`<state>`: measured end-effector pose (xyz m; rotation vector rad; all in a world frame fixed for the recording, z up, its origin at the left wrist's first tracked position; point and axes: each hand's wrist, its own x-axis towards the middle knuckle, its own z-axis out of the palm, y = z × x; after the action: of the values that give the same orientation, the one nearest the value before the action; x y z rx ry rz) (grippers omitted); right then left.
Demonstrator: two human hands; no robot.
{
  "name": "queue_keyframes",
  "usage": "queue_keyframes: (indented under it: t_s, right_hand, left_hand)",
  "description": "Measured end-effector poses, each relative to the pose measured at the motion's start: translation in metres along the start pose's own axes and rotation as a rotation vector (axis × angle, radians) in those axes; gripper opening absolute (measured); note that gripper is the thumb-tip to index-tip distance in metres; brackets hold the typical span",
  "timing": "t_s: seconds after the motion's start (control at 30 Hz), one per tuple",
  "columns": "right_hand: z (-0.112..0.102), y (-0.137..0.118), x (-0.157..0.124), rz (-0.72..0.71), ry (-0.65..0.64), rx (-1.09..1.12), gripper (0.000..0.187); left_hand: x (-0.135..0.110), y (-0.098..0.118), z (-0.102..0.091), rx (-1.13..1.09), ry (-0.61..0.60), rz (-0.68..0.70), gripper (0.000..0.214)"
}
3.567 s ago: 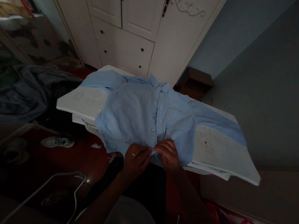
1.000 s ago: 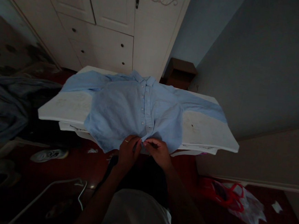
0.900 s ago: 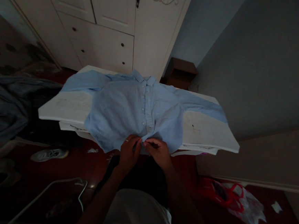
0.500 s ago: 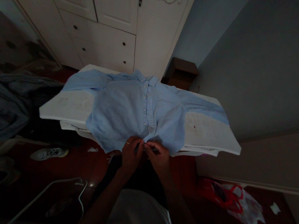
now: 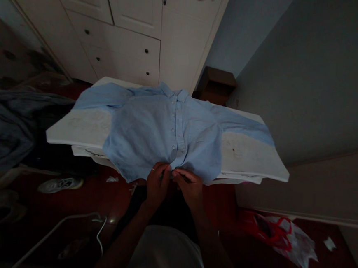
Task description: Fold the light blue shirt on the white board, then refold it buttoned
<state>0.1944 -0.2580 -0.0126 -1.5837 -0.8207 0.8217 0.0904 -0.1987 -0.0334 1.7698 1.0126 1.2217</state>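
Note:
A light blue button-up shirt (image 5: pixel 142 127) lies spread over a white table (image 5: pixel 86 129), collar at the far edge and sleeves out to both sides. Its front placket runs down the middle, with small white buttons showing on the left half. At the bottom hem, my left hand (image 5: pixel 157 184) pinches the placket's lower end and wears a ring. Close beside it, my right hand (image 5: pixel 190 188) pinches the same spot, thumb and forefinger together. The fingertips hide whatever button or hole lies between them.
A white wardrobe (image 5: pixel 126 51) stands behind the table, a brown box (image 5: pixel 218 85) to its right. Dark clothing (image 5: pixel 9 124) hangs at the left. A shoe (image 5: pixel 59 185), a white metal frame (image 5: pixel 67 218) and a red-and-clear plastic bag (image 5: pixel 291 242) are on the floor.
Both hands stay at the hem, with only a slight shift of the fingers and the placket's lower end. The view has tilted a little.

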Motion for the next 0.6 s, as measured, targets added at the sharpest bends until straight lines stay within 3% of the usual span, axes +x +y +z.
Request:
queue_keyframes:
  t_s: [0.1,0.2,0.43,0.6]
  right_hand:
    - [0.002,-0.005,0.002,-0.136,-0.032,-0.082,0.018]
    - [0.003,-0.006,0.005,-0.170,-0.007,-0.110,0.018]
    - [0.004,-0.005,0.013,-0.107,0.047,-0.047,0.017]
    - [0.006,-0.005,0.017,-0.091,0.019,-0.027,0.019]
  left_hand:
    - [0.002,0.000,0.001,-0.114,0.015,-0.175,0.026]
    - [0.002,0.000,0.001,-0.175,0.017,-0.285,0.028]
    - [0.003,0.001,-0.001,-0.245,0.013,-0.354,0.028]
    - [0.002,-0.004,-0.001,-0.252,0.002,-0.367,0.027]
